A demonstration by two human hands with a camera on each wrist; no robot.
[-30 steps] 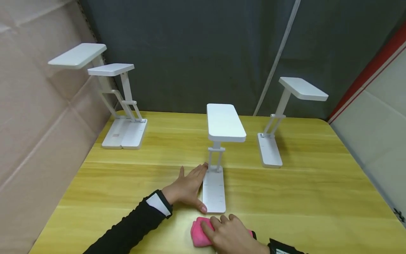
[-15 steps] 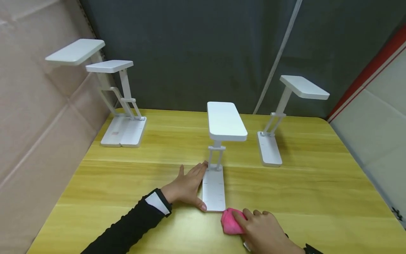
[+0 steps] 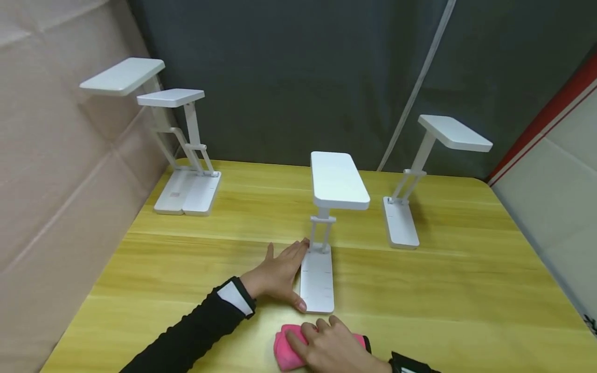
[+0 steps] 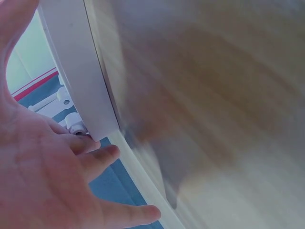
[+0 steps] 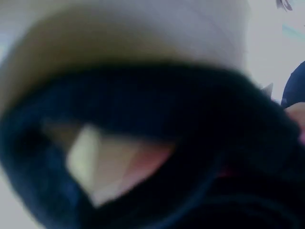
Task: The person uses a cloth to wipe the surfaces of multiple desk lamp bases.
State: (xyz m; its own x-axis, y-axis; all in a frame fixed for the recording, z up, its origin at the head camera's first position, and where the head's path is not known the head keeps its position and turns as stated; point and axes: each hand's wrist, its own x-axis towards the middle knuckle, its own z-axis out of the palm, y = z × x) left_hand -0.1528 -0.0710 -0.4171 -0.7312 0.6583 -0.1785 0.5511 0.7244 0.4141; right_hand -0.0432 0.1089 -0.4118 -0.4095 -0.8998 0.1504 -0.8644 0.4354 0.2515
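Observation:
A white folding desk lamp [image 3: 317, 285] stands in the middle of the wooden table, its flat rectangular head raised over its base. Along the left side of that base lies my left hand [image 3: 279, 275], fingers spread and straight, thumb at the front left corner. The left wrist view has the same hand [image 4: 52, 171] with its fingertips by the base's far end and hinge. In front of the lamp, my right hand [image 3: 333, 346] grips a folded pink cloth [image 3: 286, 348] with dark edging, low over the table. A blurred dark band [image 5: 143, 100] covers much of the right wrist view.
Two more white lamps [image 3: 200, 191] stand side by side at the back left, bases touching. Another white lamp [image 3: 401, 223] is at the back right. A dark curtain [image 3: 280, 77] hangs behind the table [image 3: 466, 290], with pale sheets at both sides.
The right hand and pink cloth went right to the base's front right corner, then came back left in front of the lamp. The left hand stays against the base.

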